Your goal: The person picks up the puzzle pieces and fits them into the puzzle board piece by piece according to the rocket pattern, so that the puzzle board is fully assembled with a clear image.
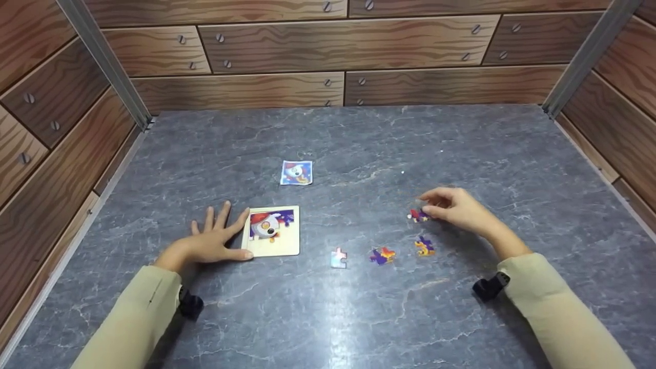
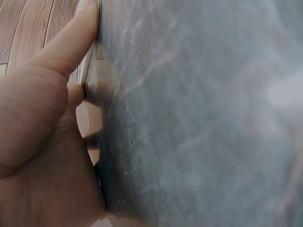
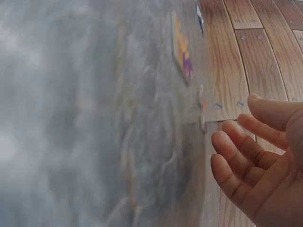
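Red-and-purple puzzle piece (image 1: 415, 216) lies just left of my right hand (image 1: 458, 208), thumb and fingers loosely parted, contact unclear, while my farther left hand (image 1: 212, 246) spreads against the puzzle board (image 1: 279, 248) well off leftward.

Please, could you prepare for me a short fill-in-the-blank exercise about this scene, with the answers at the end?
1. In the head view, the left hand touches the puzzle board at its ____ side, not its right side.
2. Counting the red-and-purple piece by the right hand, ____ loose pieces are off the board.
3. Of the puzzle board and the picture card, the ____ lies farther from the person.

Missing words: left; four; picture card
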{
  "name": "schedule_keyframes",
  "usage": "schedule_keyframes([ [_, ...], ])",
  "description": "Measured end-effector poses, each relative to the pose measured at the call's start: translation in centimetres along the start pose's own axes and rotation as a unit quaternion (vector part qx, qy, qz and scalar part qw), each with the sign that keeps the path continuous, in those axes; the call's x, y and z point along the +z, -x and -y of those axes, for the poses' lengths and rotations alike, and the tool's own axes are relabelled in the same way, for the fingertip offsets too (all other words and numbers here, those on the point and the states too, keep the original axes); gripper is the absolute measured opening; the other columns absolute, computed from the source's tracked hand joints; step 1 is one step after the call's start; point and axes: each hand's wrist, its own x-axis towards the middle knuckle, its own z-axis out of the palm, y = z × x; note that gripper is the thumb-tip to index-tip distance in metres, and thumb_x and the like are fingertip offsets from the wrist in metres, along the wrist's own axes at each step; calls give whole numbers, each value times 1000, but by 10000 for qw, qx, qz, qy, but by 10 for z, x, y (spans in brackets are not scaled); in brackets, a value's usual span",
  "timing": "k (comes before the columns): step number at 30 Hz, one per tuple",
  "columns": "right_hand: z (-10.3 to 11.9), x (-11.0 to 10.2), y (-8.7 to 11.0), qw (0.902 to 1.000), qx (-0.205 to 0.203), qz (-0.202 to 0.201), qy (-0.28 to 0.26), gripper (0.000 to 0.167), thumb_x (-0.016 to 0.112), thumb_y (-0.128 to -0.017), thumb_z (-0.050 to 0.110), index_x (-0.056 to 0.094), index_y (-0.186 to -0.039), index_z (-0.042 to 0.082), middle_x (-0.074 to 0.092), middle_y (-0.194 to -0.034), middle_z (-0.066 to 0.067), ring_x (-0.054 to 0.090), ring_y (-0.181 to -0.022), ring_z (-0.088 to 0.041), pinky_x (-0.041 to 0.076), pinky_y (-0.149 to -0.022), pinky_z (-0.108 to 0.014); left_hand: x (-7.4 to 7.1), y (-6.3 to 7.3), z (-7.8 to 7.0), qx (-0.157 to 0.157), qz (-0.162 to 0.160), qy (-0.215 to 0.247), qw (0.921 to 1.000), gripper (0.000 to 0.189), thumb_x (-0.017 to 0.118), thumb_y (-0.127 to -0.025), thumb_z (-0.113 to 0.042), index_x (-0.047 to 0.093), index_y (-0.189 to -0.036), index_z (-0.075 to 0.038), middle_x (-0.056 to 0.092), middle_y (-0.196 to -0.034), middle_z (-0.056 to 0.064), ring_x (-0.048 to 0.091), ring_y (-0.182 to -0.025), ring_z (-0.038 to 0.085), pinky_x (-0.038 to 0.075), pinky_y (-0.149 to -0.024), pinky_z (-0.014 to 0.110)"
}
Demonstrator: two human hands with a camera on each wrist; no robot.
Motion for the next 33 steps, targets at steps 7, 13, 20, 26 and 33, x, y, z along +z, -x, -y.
schedule_keyframes([
  [7, -8, -2, 1, 9996, 42, 268, 31, 44, 74, -80, 16, 61, -118, -2, 64, -93, -13, 58, -81, -20, 47, -66, -21, 1, 0, 1, -33, 6, -15, 10000, 100, 53, -81, -66, -4, -150, -22, -27, -148, 21, -29, -128, 46, -17, -90, 72],
  [13, -10, -2, -2, 9978, 174, 590, 255, 53, 77, -77, 19, 58, -122, -2, 60, -99, -15, 54, -82, -19, 46, -71, -25, 1, 0, 1, -19, 29, -30, 10000, 100, 53, -81, -67, -4, -150, -22, -27, -148, 22, -29, -128, 46, -16, -90, 72],
  [20, -13, 1, -6, 9957, 103, 737, 545, 55, 77, -77, 19, 57, -123, -4, 56, -99, -15, 51, -78, -19, 43, -71, -32, -1, 1, 0, -11, 49, -21, 10000, 100, 53, -81, -66, -3, -151, -21, -26, -147, 22, -29, -128, 47, -16, -90, 72],
  [26, -15, 3, -7, 9965, 54, 678, 479, 51, 78, -76, 18, 58, -119, -3, 55, -95, -14, 50, -78, -19, 43, -71, -32, -2, 2, -1, 22, 17, -40, 10000, 100, 53, -81, -66, -3, -151, -21, -26, -147, 23, -29, -128, 48, -16, -90, 73],
  [33, -13, 4, -8, 9968, -27, 610, 521, 37, 78, -74, 13, 58, -102, -2, 54, -90, -13, 50, -79, -22, 43, -71, -33, -1, 2, -1, 20, 28, 29, 10000, 100, 53, -81, -66, -3, -151, -21, -27, -147, 22, -29, -128, 47, -16, -90, 73],
])
